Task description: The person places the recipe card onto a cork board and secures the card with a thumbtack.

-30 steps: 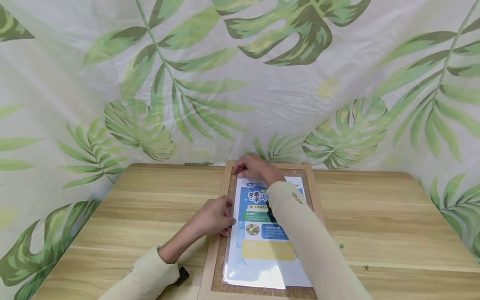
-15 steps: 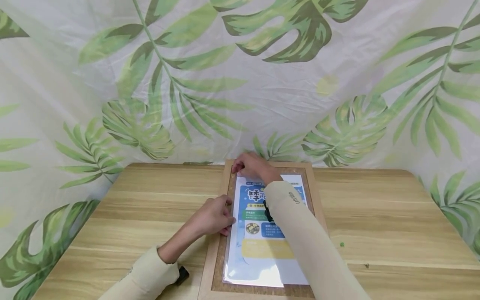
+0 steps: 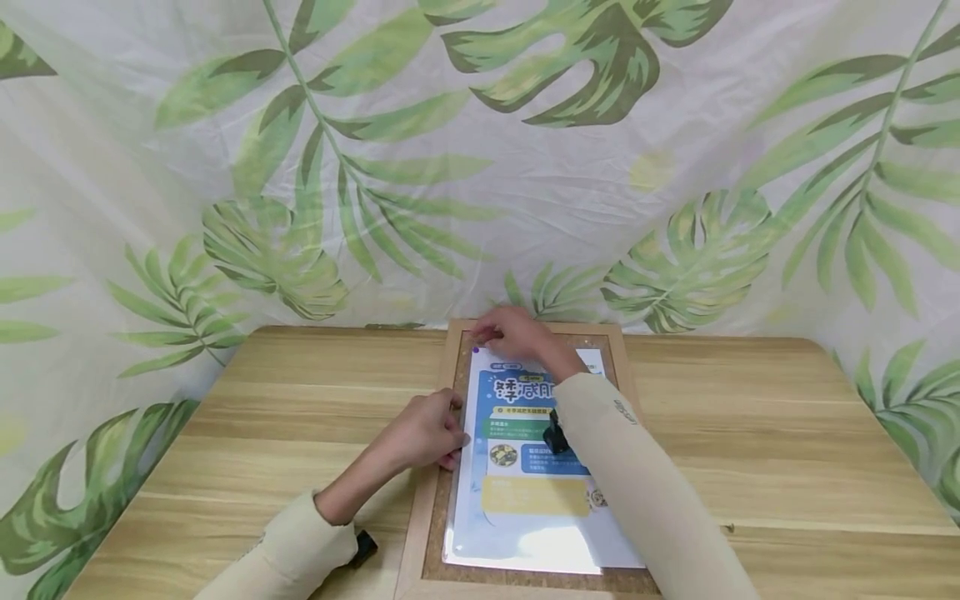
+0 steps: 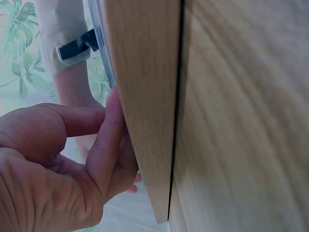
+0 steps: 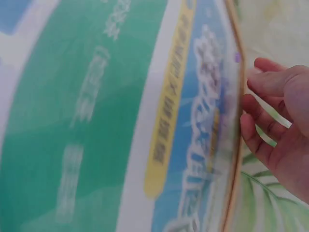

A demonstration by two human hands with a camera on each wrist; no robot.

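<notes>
Green leaf-print cloth [image 3: 420, 208] hung behind the wood-grain table [image 3: 300, 400] you worked at. On it lay the printed poster sheet [image 3: 525, 500], face up within the pale wooden frame [image 3: 418, 533] of a cork board [image 3: 510, 577], strips of cork showing along its left and bottom edges. Blue, green and yellow panels ran down the sheet, and glare whitened its lower part. At its top-left corner sat a small purple pin [image 3: 476, 350].

Your left hand [image 3: 423, 433] was at the sheet's left edge, its fingers bent and drawn close together over the frame; I cannot tell whether they pinched the sheet or only pressed it. Your right hand [image 3: 513, 333] was just beside the pin at the top of the board, its fingers loosely bent, slightly apart and holding nothing visible.

Your cream right sleeve [image 3: 645, 475] crossed the sheet's right side, a black clip [image 3: 555, 433] at its cuff. Another, darker against the table, showed near your left sleeve [image 3: 292, 550].
</notes>
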